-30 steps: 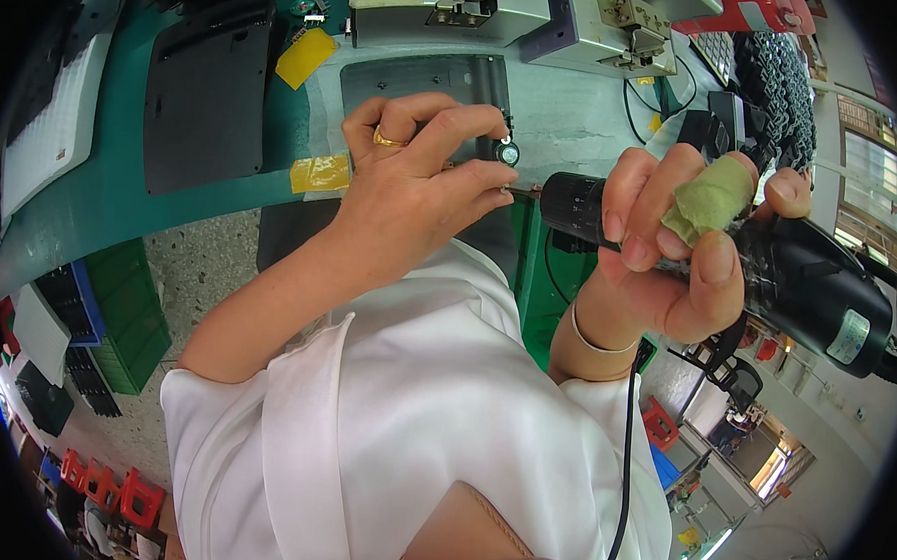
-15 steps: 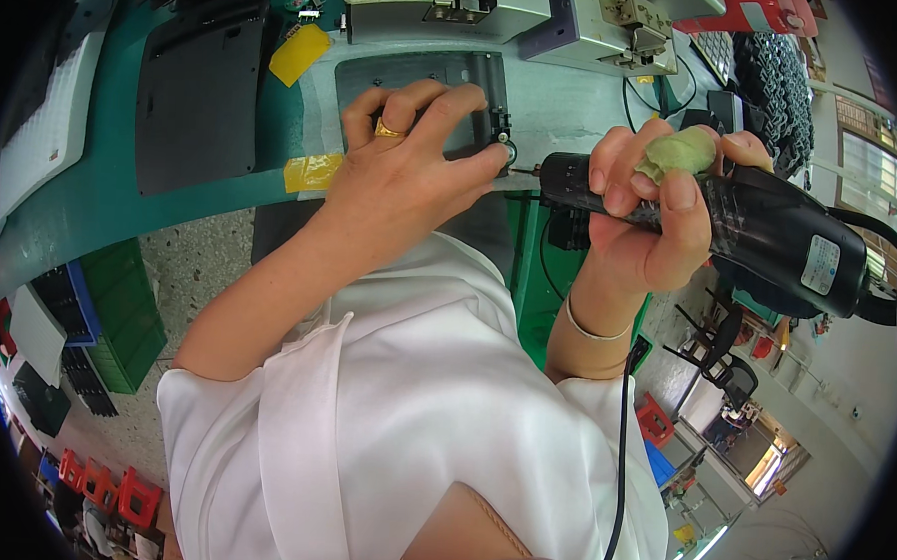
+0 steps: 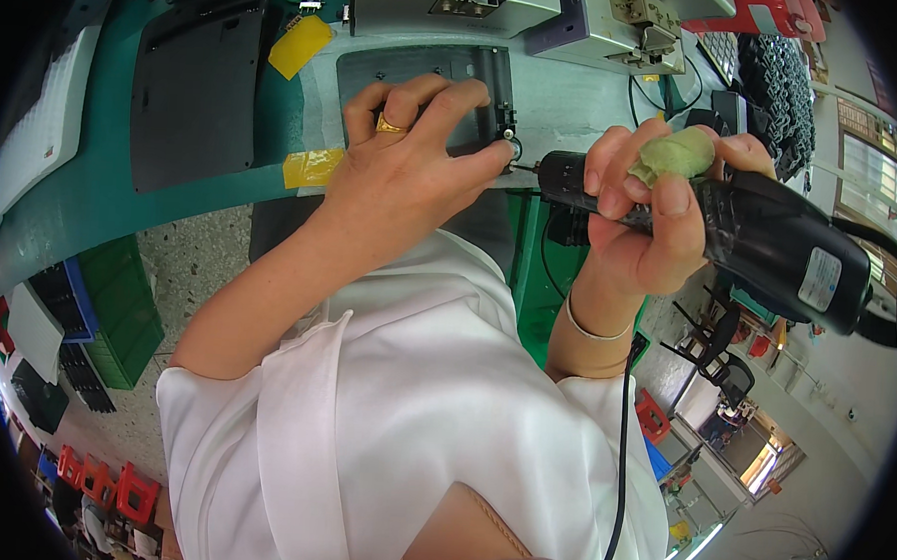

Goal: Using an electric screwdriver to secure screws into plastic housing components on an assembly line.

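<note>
My left hand (image 3: 409,158) bears down on a black plastic panel (image 3: 408,60) on the bench, fingers bent over it. Its thumb lies at the panel's near right corner, by small fittings along the right edge. A gold ring is on one finger. In my right hand (image 3: 656,229) is a black electric screwdriver (image 3: 776,239), held nearly level and pointing left. Its thin bit (image 3: 523,167) reaches close to my left thumb and that corner; whether it touches a screw is too small to tell. A pale green wrap (image 3: 672,155) covers one right finger.
Another black panel (image 3: 196,94) lies left on the green bench (image 3: 92,184), near pieces of yellow tape (image 3: 300,48). Metal boxes with clamps (image 3: 619,32) stand behind. A black cable (image 3: 621,468) hangs at right. Green crates (image 3: 117,311) stand on the floor.
The rear of the screwdriver has dipped slightly, its bit staying near the panel's corner. My left hand keeps its place on the panel. The view has shifted a little.
</note>
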A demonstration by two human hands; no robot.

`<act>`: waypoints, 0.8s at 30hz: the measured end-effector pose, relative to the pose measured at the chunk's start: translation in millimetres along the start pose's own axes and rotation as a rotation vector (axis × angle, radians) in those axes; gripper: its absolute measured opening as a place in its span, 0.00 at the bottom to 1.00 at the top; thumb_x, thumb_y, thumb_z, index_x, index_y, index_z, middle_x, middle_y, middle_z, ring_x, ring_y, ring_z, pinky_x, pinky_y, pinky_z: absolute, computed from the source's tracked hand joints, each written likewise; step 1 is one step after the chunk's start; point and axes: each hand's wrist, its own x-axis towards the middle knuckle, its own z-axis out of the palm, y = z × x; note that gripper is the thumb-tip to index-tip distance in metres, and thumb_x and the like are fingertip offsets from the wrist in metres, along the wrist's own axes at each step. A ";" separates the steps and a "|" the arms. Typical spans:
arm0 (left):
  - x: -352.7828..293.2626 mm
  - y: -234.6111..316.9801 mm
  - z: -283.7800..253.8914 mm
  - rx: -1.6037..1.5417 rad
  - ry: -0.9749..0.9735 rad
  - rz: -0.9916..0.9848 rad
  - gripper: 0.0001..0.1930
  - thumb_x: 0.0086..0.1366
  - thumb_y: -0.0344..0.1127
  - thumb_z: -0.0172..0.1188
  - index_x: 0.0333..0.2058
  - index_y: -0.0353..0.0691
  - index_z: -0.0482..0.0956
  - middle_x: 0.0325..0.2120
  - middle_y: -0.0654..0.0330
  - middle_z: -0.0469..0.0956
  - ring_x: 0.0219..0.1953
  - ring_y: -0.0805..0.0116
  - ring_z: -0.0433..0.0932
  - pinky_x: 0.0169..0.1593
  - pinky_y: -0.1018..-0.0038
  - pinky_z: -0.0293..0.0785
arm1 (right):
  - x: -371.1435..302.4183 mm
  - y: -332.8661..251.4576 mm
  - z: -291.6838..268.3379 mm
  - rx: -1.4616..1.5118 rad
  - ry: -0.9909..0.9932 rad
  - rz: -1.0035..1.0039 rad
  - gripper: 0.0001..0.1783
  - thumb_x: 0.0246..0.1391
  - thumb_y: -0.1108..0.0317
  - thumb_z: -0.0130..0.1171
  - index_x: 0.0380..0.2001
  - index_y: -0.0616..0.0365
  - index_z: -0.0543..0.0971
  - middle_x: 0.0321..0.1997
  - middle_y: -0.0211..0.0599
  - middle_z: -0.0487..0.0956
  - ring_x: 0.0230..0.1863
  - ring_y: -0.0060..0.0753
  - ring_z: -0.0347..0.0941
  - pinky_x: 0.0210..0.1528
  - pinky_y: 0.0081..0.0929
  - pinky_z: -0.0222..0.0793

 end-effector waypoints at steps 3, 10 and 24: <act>0.8 -0.1 -1.0 -0.009 -0.005 -0.007 0.18 0.45 0.37 0.72 0.38 0.58 0.82 0.52 0.65 0.68 0.54 0.62 0.65 0.54 0.61 0.51 | -0.6 4.0 1.5 0.025 -0.024 -0.031 0.27 0.50 0.74 0.63 0.47 0.48 0.58 0.19 0.35 0.68 0.14 0.26 0.65 0.18 0.27 0.68; 5.3 -1.2 -1.7 -0.005 0.005 0.013 0.18 0.45 0.37 0.71 0.39 0.58 0.82 0.52 0.64 0.69 0.54 0.61 0.66 0.53 0.60 0.53 | -3.9 7.8 2.5 -0.138 -0.093 -0.105 0.18 0.55 0.72 0.56 0.45 0.49 0.61 0.22 0.34 0.69 0.14 0.28 0.62 0.19 0.30 0.64; 7.2 5.8 -5.3 0.076 -0.007 0.065 0.20 0.43 0.36 0.71 0.39 0.54 0.80 0.49 0.61 0.70 0.53 0.60 0.66 0.53 0.58 0.57 | 71.9 -15.5 -54.4 0.120 0.280 -0.378 0.23 0.52 0.73 0.51 0.51 0.59 0.60 0.18 0.36 0.70 0.18 0.29 0.67 0.22 0.33 0.70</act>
